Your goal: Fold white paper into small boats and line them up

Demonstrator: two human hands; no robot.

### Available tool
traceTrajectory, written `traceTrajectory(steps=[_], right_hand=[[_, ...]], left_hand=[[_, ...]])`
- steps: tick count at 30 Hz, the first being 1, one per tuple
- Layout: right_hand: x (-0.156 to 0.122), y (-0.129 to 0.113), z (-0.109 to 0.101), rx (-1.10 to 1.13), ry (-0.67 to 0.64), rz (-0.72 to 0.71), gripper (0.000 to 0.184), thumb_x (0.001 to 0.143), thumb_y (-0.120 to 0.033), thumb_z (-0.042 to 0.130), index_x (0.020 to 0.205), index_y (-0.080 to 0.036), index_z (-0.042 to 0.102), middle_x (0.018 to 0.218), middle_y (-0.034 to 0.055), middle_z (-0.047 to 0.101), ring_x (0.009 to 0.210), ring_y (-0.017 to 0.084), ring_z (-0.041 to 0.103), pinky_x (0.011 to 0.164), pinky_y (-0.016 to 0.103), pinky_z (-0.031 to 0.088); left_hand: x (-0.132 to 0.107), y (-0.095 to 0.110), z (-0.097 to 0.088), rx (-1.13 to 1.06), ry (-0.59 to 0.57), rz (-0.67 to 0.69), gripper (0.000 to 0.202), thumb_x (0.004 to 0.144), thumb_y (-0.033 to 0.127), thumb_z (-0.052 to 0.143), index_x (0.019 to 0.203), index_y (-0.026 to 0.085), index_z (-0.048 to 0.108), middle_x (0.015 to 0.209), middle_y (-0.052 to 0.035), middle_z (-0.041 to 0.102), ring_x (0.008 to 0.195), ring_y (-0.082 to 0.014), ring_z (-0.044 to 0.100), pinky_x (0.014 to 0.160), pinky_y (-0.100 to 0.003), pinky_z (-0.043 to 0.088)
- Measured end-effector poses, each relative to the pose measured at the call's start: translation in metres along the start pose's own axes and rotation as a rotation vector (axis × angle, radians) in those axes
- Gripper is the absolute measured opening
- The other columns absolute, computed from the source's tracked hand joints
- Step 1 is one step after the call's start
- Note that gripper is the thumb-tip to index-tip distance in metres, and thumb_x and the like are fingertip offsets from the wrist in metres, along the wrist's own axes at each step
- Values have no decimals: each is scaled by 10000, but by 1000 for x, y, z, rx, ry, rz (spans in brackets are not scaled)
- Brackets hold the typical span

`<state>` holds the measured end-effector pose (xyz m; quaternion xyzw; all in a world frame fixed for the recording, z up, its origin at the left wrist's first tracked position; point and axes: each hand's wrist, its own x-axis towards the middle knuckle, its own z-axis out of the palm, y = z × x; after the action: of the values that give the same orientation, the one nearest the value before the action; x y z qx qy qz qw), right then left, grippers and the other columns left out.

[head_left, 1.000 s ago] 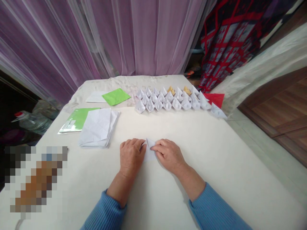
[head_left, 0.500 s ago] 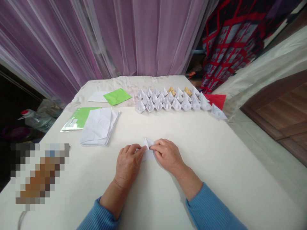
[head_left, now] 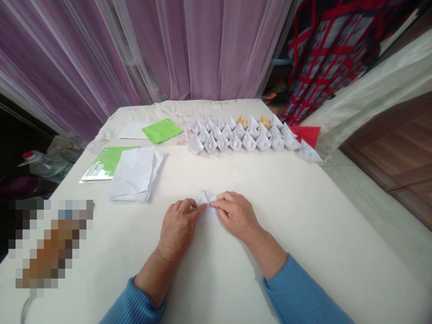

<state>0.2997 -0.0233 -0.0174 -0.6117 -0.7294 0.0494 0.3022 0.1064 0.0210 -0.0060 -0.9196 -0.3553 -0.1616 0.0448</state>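
Note:
A small sheet of white paper (head_left: pixel 208 215), folded to a peak at its far end, lies on the table in front of me. My left hand (head_left: pixel 180 220) grips its left side, thumb on top near the middle crease and fingers curled at the edge. From the right, my right hand (head_left: pixel 236 213) presses on the fold with thumb and forefinger, its other fingers bent. Both hands are closed on the paper, and their fingertips nearly meet at its centre. Parts of the paper's two sides are hidden under the fingers.
Several folded paper boats (head_left: pixel 236 143), mostly white, stand in rows at the back, beside red paper (head_left: pixel 308 135). At left lie a stack of white sheets (head_left: pixel 132 173), a green packet (head_left: pixel 113 161) and a green sheet (head_left: pixel 162 131). A blurred-out object (head_left: pixel 50 247) sits at the left edge.
The view has shifted slightly. My thumb and fingers have moved a little along the fold near the peak, and both hands still hold the paper.

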Motion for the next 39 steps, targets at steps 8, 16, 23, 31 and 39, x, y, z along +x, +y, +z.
traceTrajectory(steps=[8, 16, 23, 31, 39], right_hand=[[0, -2, -1, 6, -22, 15, 260, 794, -52, 582, 869, -252, 730, 858, 5, 664, 798, 160, 573, 713, 286, 394], [-1, 0, 0, 7, -21, 21, 278, 798, -55, 570, 879, -265, 734, 885, 9, 675, 821, 161, 583, 730, 289, 408], [-1, 1, 2, 19, -13, 14, 278, 796, -56, 566, 879, -259, 736, 875, 9, 676, 810, 163, 581, 727, 292, 409], [0, 0, 1, 19, -20, 11, 271, 798, -52, 573, 876, -254, 736, 861, 6, 676, 801, 160, 580, 721, 289, 405], [0, 0, 1, 4, -19, 13, 269, 794, -52, 576, 873, -256, 732, 862, 6, 669, 795, 160, 576, 703, 289, 403]], left_hand=[[6, 3, 0, -102, 30, -112, 323, 922, 232, 538, 1232, 256, 628, 917, -51, 641, 785, -181, 577, 717, -312, 474], [31, 3, -3, -186, -48, -443, 207, 921, 329, 550, 1010, 272, 728, 888, -4, 703, 804, -157, 632, 645, -255, 410], [37, 7, -3, -70, -86, -504, 186, 911, 341, 553, 847, 251, 702, 848, 3, 672, 746, -149, 611, 571, -255, 334], [30, 10, -3, -35, -72, -380, 101, 887, 226, 579, 908, 255, 673, 886, 3, 673, 783, -161, 615, 604, -253, 391], [14, 10, -2, -72, 2, -226, 238, 902, 212, 566, 1101, 262, 686, 978, -25, 694, 830, -179, 617, 711, -281, 495]])
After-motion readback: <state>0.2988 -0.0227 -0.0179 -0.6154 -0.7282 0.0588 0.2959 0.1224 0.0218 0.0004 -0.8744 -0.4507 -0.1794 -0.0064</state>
